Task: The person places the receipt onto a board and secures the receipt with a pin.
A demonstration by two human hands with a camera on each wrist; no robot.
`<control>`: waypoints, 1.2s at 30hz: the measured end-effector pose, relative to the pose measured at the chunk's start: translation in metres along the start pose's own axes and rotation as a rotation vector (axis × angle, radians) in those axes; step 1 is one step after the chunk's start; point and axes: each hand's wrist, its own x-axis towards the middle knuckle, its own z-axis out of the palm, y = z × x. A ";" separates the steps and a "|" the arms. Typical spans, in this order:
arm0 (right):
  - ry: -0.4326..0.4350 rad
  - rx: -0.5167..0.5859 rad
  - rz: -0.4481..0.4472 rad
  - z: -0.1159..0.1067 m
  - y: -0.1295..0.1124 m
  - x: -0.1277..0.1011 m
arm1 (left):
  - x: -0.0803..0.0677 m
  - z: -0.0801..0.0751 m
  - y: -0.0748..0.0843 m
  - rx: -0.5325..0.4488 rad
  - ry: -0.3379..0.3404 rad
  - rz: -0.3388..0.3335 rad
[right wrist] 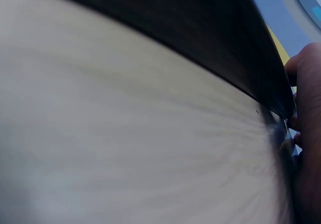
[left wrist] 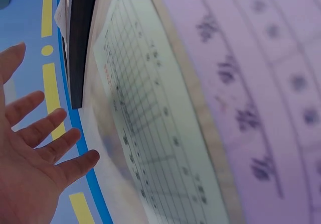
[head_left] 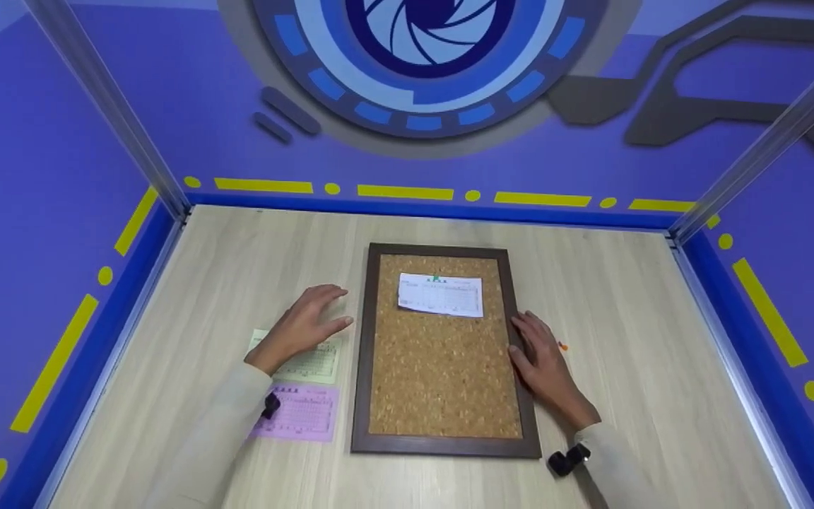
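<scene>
**Resting hands either side of a framed cork board**

Lying flat near the middle of the desk (head_left: 237, 254) is a cork board (head_left: 442, 367) in a dark brown frame, its long sides running from the near edge toward the far edge. A white slip (head_left: 441, 295) sits on the cork near the board's far end, with a small green pin (head_left: 436, 278) at its top edge.

The right hand (head_left: 545, 367) lies along the board's right frame rail, fingers (head_left: 526, 326) straight and touching the wood, grasping nothing. Just beside it on the desk is a tiny orange object (head_left: 562, 346), too small to identify.

The left hand (head_left: 304, 325) is left of the board, apart from the frame, fingers (left wrist: 47, 126) spread and released, over the far part of a pale green printed sheet (head_left: 311, 360). A pink printed sheet (head_left: 301, 412) lies just nearer the near edge, touching or slightly overlapping the green one.
</scene>
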 end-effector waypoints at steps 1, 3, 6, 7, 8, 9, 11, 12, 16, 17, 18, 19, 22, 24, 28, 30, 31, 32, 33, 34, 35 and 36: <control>0.001 0.003 -0.001 0.000 0.000 0.000 | -0.002 -0.001 -0.001 0.001 0.004 -0.005; 0.005 0.006 -0.001 0.000 -0.001 0.000 | -0.006 -0.004 -0.003 0.006 0.011 -0.016; 0.010 0.009 -0.004 0.000 -0.001 0.000 | -0.012 -0.009 -0.005 0.004 0.018 -0.034; 0.011 0.009 -0.004 0.000 -0.001 0.000 | -0.014 -0.010 -0.007 0.002 0.021 -0.040; 0.011 0.007 -0.004 0.000 -0.001 0.000 | -0.016 -0.012 -0.008 0.005 0.022 -0.045; 0.012 0.006 -0.002 0.000 -0.001 0.000 | -0.019 -0.013 -0.009 0.005 0.025 -0.050; 0.014 -0.003 0.000 -0.001 -0.001 0.000 | -0.023 -0.015 -0.011 0.005 0.032 -0.057; 0.016 -0.006 0.003 -0.001 -0.002 -0.001 | -0.026 -0.016 -0.013 0.004 0.036 -0.059; 0.021 -0.012 0.003 -0.001 -0.003 0.000 | -0.037 -0.020 -0.018 -0.010 0.051 -0.074; 0.019 -0.011 0.006 -0.001 -0.003 0.000 | -0.040 -0.021 -0.019 -0.010 0.053 -0.080; 0.018 -0.008 0.008 -0.001 -0.003 0.000 | -0.043 -0.022 -0.020 -0.012 0.054 -0.092; 0.017 -0.006 0.010 -0.001 -0.004 0.000 | -0.047 -0.023 -0.021 -0.012 0.055 -0.103; 0.014 -0.003 0.015 0.000 -0.004 0.001 | -0.057 -0.025 -0.024 0.001 0.060 -0.117; 0.013 0.004 0.015 0.000 -0.003 0.000 | -0.063 -0.026 -0.025 -0.001 0.075 -0.124; 0.010 0.009 0.008 0.000 -0.002 0.000 | -0.077 -0.030 -0.028 -0.001 0.118 -0.117; 0.008 0.010 0.006 0.000 -0.001 0.001 | -0.086 -0.032 -0.028 -0.005 0.137 -0.124; 0.009 0.009 0.005 0.000 -0.001 0.001 | -0.089 -0.033 -0.028 -0.008 0.144 -0.127; 0.008 0.010 0.006 0.000 -0.001 0.001 | -0.093 -0.033 -0.028 -0.009 0.151 -0.130; 0.009 0.009 0.006 0.000 -0.002 0.001 | -0.097 -0.033 -0.028 -0.008 0.157 -0.134; 0.010 0.009 0.009 0.000 -0.002 0.001 | -0.100 -0.033 -0.028 -0.011 0.163 -0.140; 0.011 0.009 0.011 0.000 -0.002 0.001 | -0.103 -0.033 -0.027 -0.010 0.168 -0.142; 0.011 0.010 0.015 0.000 -0.002 0.001 | -0.106 -0.033 -0.027 -0.007 0.173 -0.141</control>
